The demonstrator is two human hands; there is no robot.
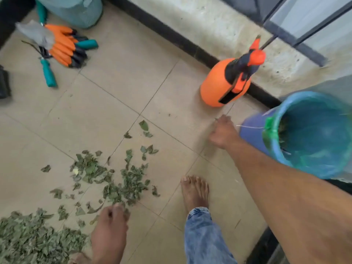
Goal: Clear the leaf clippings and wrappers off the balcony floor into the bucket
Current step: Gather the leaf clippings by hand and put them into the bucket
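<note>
The left hand (109, 221) is curling its fingers round leaf clippings (131, 180) to gather them, while the right hand (222, 133), curled with its contents unclear, is hovering beside the bucket (251, 132), which is standing close for dumping.

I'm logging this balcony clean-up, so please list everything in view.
clippings: many, green, scattered mid-floor, heaped lower left
bucket: one, blue with blue liner, right; some green inside
wrapper: one, grey, blurred, on the gloves
gloves: seemingly a pair, orange and black, upper left
tools: count unclear, teal handles, around the gloves
basket: one, pale teal, top left
sprayer: one, orange and black, by the wall
black thing: one, left edge, unidentifiable
foot: one, bare, below centre, jeans above
left hand: bottom, fingers at the clippings
right hand: low beside the bucket, grip unclear
</note>
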